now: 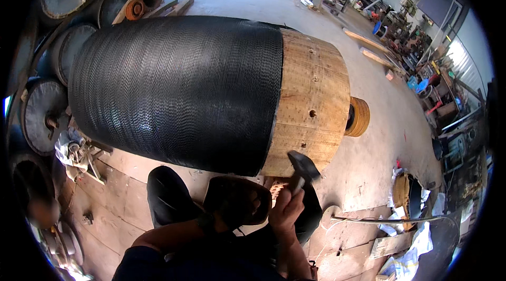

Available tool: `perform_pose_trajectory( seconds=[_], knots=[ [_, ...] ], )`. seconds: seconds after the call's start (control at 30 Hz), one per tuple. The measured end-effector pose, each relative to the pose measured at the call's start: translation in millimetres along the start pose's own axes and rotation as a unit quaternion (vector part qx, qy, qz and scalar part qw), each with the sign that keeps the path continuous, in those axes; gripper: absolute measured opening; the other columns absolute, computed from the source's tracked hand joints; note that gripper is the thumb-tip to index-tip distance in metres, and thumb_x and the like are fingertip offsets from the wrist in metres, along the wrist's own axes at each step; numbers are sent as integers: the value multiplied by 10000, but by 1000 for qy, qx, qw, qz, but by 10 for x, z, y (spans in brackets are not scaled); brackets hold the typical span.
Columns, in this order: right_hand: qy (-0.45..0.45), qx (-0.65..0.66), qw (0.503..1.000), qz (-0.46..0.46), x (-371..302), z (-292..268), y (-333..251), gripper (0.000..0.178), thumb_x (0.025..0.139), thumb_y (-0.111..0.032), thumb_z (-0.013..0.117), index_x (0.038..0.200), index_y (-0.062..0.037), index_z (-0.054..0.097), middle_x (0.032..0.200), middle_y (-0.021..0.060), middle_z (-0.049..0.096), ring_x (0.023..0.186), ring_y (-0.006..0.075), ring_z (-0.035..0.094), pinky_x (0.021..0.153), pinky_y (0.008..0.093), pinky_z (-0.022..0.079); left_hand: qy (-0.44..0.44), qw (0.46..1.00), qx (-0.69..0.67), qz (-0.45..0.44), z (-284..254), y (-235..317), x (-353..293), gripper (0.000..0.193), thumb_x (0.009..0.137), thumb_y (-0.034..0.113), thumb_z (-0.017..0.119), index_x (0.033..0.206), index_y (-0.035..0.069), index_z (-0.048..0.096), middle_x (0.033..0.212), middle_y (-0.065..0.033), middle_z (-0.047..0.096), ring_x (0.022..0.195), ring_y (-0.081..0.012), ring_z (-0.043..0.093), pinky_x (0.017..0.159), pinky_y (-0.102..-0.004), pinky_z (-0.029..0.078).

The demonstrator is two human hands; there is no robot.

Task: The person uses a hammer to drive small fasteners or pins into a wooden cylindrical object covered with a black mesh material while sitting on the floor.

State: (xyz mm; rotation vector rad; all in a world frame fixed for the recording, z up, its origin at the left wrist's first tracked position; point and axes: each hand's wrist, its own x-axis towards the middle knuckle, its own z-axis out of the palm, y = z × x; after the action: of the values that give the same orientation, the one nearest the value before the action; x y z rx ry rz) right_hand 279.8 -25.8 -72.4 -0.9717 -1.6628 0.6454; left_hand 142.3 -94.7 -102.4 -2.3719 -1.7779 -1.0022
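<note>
A big roller (pixel 179 91) lies across the floor before me, covered in black ridged material. Its right end is a bare wooden band (pixel 311 91) with several small holes. My right hand (pixel 287 210) is closed round the handle of a hammer (pixel 304 167), whose dark head stands over the lower edge of the wooden band. My left hand (pixel 240 210), in deep shadow, is at a dark, brown-rimmed container-like thing (pixel 221 183) between my knees. Its fingers look curled together; what they hold, if anything, I cannot make out.
An orange-brown ring-shaped end (pixel 360 116) sticks out from the roller's right. Stacked round drums (pixel 45 115) line the left side. Timber pieces (pixel 366 41) lie on the floor at the far right, near cluttered machinery. White scraps (pixel 411 249) lie at the lower right beside a bent rod (pixel 390 221).
</note>
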Motion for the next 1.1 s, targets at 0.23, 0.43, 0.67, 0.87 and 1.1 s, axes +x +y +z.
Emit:
perform_pose_trajectory(
  seconds=[0.23,0.43,0.67,0.87,1.1],
  knots=[
    [-133,-114,982,64,119,20,-11,209,1002,-181,553,917,10,553,736,302,616,753,510,630,526,480,478,23,995,-95,-34,347,-22,-116,261,906,284,640,861,32,693,767,-119,679,653,-225,624,610,-396,497],
    [-42,-170,984,-24,111,32,-82,259,1015,-194,510,988,63,530,682,224,587,629,409,645,542,482,468,36,999,14,-5,510,-52,-212,296,926,286,618,953,2,696,871,-170,688,800,-267,647,679,-437,525],
    [-59,-48,996,35,98,-7,-204,218,1016,-180,524,947,23,560,689,225,604,580,406,592,533,400,458,71,982,-170,-50,289,-94,-144,284,915,300,650,997,37,718,986,-157,691,949,-255,635,810,-414,530],
    [-158,-176,967,92,162,2,-117,210,1009,-182,554,947,18,536,743,294,602,710,507,608,559,505,475,-114,993,25,-13,-164,67,71,265,857,293,699,868,29,715,856,-139,680,847,-257,647,779,-394,529],
    [33,7,999,-20,41,79,-44,260,1029,-244,500,950,-1,549,642,74,584,497,208,547,467,317,429,-71,994,-42,-67,-380,80,215,247,859,257,671,790,21,652,746,-160,634,702,-270,641,637,-381,529]
  ],
)
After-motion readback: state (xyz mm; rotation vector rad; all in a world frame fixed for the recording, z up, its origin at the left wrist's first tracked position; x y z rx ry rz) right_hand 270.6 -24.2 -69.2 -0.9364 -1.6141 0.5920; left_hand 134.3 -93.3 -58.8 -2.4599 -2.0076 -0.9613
